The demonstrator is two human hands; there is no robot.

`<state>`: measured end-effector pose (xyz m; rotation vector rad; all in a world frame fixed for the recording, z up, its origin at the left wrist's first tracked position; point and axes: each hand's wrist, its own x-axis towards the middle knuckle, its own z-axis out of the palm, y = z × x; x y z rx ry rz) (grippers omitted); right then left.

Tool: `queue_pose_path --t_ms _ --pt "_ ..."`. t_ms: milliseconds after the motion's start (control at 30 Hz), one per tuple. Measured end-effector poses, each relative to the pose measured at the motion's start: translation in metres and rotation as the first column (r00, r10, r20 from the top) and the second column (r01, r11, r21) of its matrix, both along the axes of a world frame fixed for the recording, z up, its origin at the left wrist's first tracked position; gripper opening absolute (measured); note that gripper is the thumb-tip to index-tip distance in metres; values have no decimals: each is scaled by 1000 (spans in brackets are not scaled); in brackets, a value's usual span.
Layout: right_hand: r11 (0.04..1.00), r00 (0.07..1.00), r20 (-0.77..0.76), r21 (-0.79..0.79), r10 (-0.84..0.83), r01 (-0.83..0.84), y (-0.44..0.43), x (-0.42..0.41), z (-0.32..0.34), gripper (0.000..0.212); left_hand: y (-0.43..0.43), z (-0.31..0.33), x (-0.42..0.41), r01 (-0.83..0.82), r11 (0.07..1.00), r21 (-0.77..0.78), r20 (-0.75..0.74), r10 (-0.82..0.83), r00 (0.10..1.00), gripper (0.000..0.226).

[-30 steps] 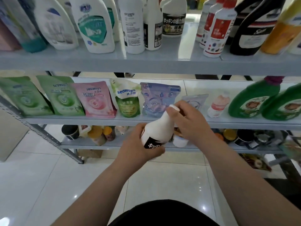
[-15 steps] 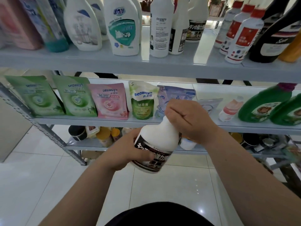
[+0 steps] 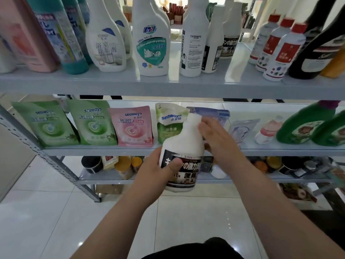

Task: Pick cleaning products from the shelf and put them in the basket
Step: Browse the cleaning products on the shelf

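Note:
I hold a white bottle (image 3: 183,144) with a black label upright in front of the middle shelf. My left hand (image 3: 151,176) grips its lower body, thumb across the label. To the bottle's right, my right hand (image 3: 218,139) has its fingers stretched out, touching the neck and shoulder just below the white cap. No basket is in view.
The top shelf (image 3: 168,86) carries white spray bottles (image 3: 151,45), red-capped bottles (image 3: 280,47) and dark bottles. The middle shelf (image 3: 93,151) holds green and pink refill pouches (image 3: 130,126) and green jugs (image 3: 306,124). Jars fill the lowest shelf. White floor tiles lie below.
The bottle has tipped upright with its label toward me. My right hand has come off the cap and opened beside the neck. The view has tilted up toward the top shelf.

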<state>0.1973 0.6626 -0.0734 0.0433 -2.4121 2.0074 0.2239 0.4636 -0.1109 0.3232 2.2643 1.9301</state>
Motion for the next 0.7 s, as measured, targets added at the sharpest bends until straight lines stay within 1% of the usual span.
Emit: queue_pose_path --t_ms 67,133,200,267,333,367,433,500,533,600,700 --pt "986 992 62 -134 112 -103 5 6 -17 51 7 3 -7 -39 978 205 116 16 993 42" --pt "949 981 54 -268 189 -168 5 9 -28 57 15 9 -16 -42 928 369 180 -27 983 45" --pt "929 989 15 -345 149 -134 8 8 -26 57 30 20 -29 -35 900 435 199 -58 978 46" --pt "905 998 -26 -420 58 -64 18 0 -19 56 50 31 -45 -47 905 422 219 -52 974 39" --pt "863 996 -93 -503 -3 -45 33 -9 -7 52 72 46 -59 -59 926 372 209 -22 978 34" --pt "846 992 -125 -532 -35 -37 42 -13 0 50 83 54 -65 -41 945 324 173 -16 985 34" --pt "835 979 -173 -550 -109 -4 61 -22 16 48 102 72 -78 28 980 196 55 -40 998 34" --pt "844 954 -236 -535 -182 28 83 -31 32 54 119 91 -92 86 996 18 -96 -84 992 35" --pt "856 940 -271 -516 -209 41 95 -37 39 58 128 99 -101 104 994 -29 -160 -107 981 35" --pt "880 910 -336 -470 -245 63 119 -47 52 66 147 114 -119 113 993 -20 -225 -114 968 33" --pt "902 862 -419 -420 -287 97 153 -60 67 74 181 131 -149 62 994 94 -229 -39 973 31"
